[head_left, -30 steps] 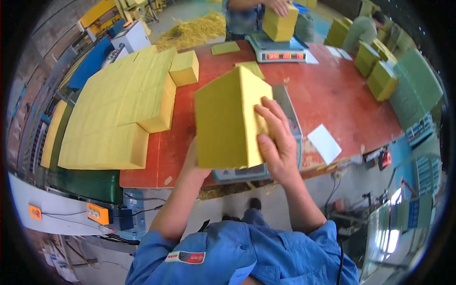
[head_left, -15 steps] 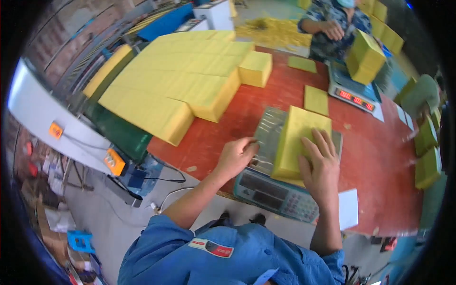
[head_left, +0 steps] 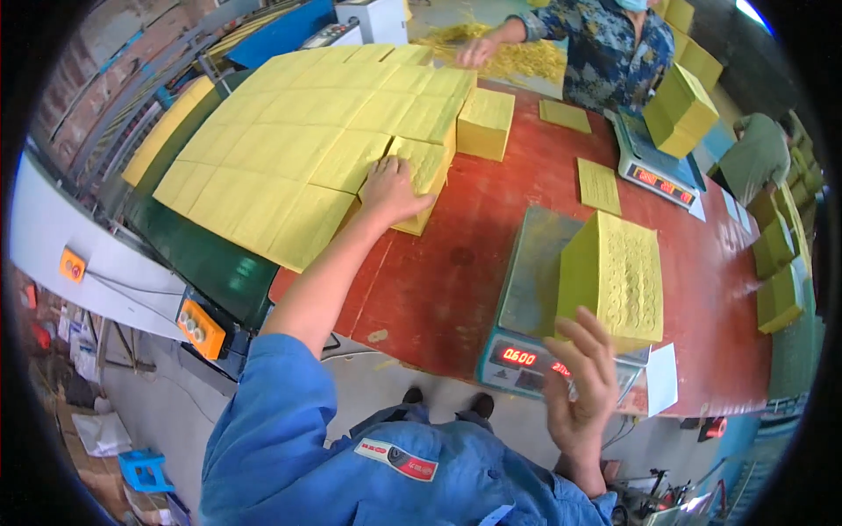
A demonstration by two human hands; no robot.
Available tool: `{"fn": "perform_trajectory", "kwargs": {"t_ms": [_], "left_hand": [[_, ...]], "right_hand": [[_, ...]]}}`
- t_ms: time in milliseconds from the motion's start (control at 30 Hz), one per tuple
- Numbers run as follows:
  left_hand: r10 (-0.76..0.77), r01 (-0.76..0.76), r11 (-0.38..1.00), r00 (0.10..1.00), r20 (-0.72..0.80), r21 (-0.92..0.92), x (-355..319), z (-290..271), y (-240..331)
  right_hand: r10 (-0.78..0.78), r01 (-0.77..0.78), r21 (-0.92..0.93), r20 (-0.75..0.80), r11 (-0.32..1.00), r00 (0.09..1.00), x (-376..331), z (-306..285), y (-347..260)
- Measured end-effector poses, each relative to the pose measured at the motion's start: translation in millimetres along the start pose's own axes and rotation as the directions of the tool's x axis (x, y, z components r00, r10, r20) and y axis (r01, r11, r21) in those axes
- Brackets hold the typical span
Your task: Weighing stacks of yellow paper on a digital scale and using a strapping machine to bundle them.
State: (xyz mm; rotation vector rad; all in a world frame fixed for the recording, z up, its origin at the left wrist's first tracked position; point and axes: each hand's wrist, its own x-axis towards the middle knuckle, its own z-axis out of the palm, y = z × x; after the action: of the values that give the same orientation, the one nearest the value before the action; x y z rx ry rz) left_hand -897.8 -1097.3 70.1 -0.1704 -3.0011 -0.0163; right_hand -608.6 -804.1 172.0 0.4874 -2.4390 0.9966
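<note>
**Caller:** Yellow paper everywhere on this bench! A thick yellow stack [head_left: 611, 279] is seen standing on the grey pan of the weighing scale [head_left: 535, 263], towards its right side, with a red number display lit at the front edge.

**Analyst:** And the right hand [head_left: 581, 396] is raised just in front of that display, palm turned inward, fingers spread loosely and nothing gripped. It is held just below the stack's near edge; contact with the stack cannot be made out.

**Caller:** Over to the other side: the left hand [head_left: 392, 190] is stretched well out across the red table [head_left: 456, 254], flattened palm-down on a thin bundle of yellow sheets [head_left: 421, 175].

**Analyst:** Fingers are laid wide over the top of it, nothing closed around it. That bundle sits at the near corner of the big spread of yellow sheets [head_left: 298, 140], which is laid out in overlapping rows over the green conveyor [head_left: 215, 263].

**Caller:** A separate yellow block [head_left: 485, 123] is parked just beyond the bundle, on the table edge of the spread.

**Analyst:** Two loose thin pads are also seen flat on the red top, one [head_left: 599, 185] near the far scale and one [head_left: 564, 115] further back.

**Caller:** Across the table, a second scale [head_left: 653, 167] is in use by a co-worker in a patterned shirt [head_left: 605, 53], and a yellow stack [head_left: 680, 110] is held tilted above it.

**Analyst:** An orange button box [head_left: 200, 327] is fixed to the conveyor frame at lower left.
</note>
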Motion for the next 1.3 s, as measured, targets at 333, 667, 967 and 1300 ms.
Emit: {"fn": "perform_trajectory", "kwargs": {"t_ms": [333,667,967,1300], "left_hand": [[0.661,-0.672,0.665,0.733,-0.163,-0.324,-94.4,-13.3,-29.2],[0.233,-0.406,0.604,0.913,-0.335,-0.686,-217.5,-36.0,-98.6],[-0.051,0.513,-0.392,0.817,0.575,-0.764,-315.1,1.7,-54.7],[0.138,0.441,-0.408,0.895,0.424,-0.8,-308.4,23.2,-55.6]], "right_hand": [[-0.083,0.08,0.073,0.031,0.994,0.996,44.6,108.0,-38.8],[0.225,-0.241,-0.063,0.632,0.969,0.741,84.1,197.7,27.5],[0.43,-0.458,-0.027,0.393,0.889,0.813,-0.6,189.0,-36.5],[0.58,-0.666,0.163,0.371,0.728,0.725,-63.3,192.9,-36.3]]}}
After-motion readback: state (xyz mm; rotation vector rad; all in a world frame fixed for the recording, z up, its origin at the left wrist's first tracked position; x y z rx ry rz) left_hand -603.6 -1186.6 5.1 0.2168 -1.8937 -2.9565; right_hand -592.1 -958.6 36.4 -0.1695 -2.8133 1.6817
